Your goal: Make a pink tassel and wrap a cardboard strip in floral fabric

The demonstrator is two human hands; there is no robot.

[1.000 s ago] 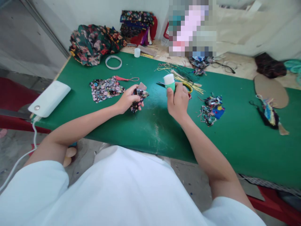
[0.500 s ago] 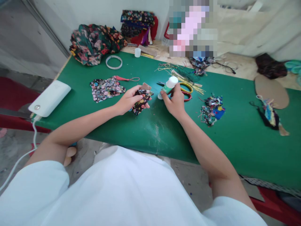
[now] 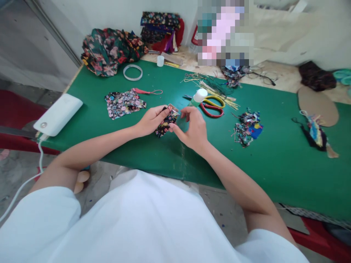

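Note:
My left hand (image 3: pixel 153 119) pinches a piece of black floral fabric (image 3: pixel 163 126) over the green tabletop (image 3: pixel 137 153). A bit of brown card shows at the fabric's upper edge. Close on its right side is my right hand (image 3: pixel 193 129), its thumb at the fabric's edge and its fingers apart. Behind that hand a glue stick with a white end (image 3: pixel 200 95) stands on the table. Scissors with red and yellow handles (image 3: pixel 212 110) lie beside it. To the left of my hands lies a patterned floral fabric piece (image 3: pixel 122 103) with a coral cord (image 3: pixel 148 92).
A white power bank (image 3: pixel 58 114) with a cable lies at the left edge. Farther back are bundled floral cloth (image 3: pixel 105 53), a clear ring (image 3: pixel 133 72) and a white cap (image 3: pixel 160 61). Fabric scraps (image 3: pixel 246 128), a brown oval (image 3: pixel 318 106) and a tassel (image 3: pixel 315 133) lie on the right.
My right hand has let go of the glue stick, which now stands on the table, and has moved left and nearer to the fabric. The fabric in my left hand has turned slightly.

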